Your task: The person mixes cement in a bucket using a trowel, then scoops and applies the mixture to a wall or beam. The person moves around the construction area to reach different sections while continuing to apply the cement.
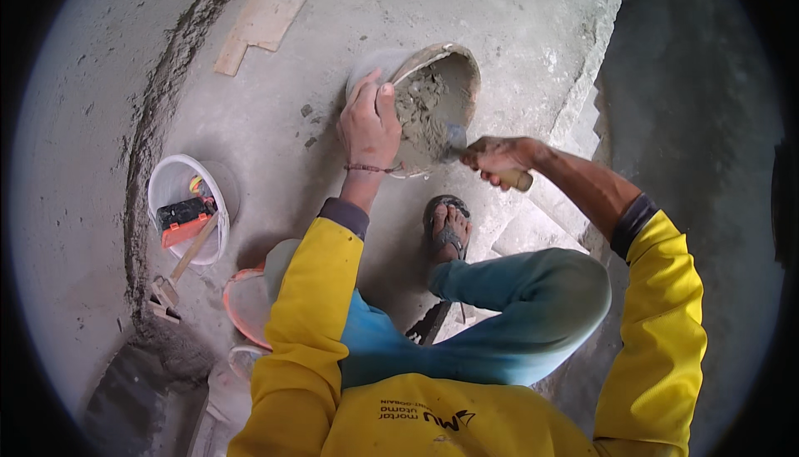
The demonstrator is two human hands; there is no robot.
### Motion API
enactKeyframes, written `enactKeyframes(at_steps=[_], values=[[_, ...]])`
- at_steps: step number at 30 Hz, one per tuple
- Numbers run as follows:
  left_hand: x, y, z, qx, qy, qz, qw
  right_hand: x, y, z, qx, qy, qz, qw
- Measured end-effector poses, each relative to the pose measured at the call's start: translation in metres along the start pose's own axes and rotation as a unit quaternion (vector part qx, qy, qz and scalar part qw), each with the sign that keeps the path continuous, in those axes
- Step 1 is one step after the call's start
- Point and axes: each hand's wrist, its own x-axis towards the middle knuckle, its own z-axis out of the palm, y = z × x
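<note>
Head cam: trowel [455, 137] in R hand [499, 160], L hand [370, 128] round rim of mortar bkt [461, 82]; tool pail [175, 176], plank [276, 7] off L

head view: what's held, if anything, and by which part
Right grip: a trowel, by its handle. Left grip: on the left side of a bucket; whether it clasps it can't be told.

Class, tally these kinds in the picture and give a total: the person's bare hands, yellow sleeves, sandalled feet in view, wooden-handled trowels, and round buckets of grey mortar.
Bare hands, left hand and right hand: 2
Yellow sleeves, left sleeve and right sleeve: 2
Sandalled foot: 1
Wooden-handled metal trowel: 1
Round pale bucket of grey mortar: 1
Total: 7
</note>
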Motion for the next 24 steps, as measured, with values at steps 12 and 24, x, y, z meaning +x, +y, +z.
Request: enactKeyframes(at_steps=[12,24], values=[[-0.026,-0.037,-0.052,0.081,-0.037,-0.168,0.982,-0.118,-0.088,0.058,-0.526,0.366,-0.131,0.756],[-0.013,-0.097,-0.069,-0.150,-0.048,-0.200,0.967,-0.070,-0.100,0.061,-0.337,0.303,0.005,0.892]])
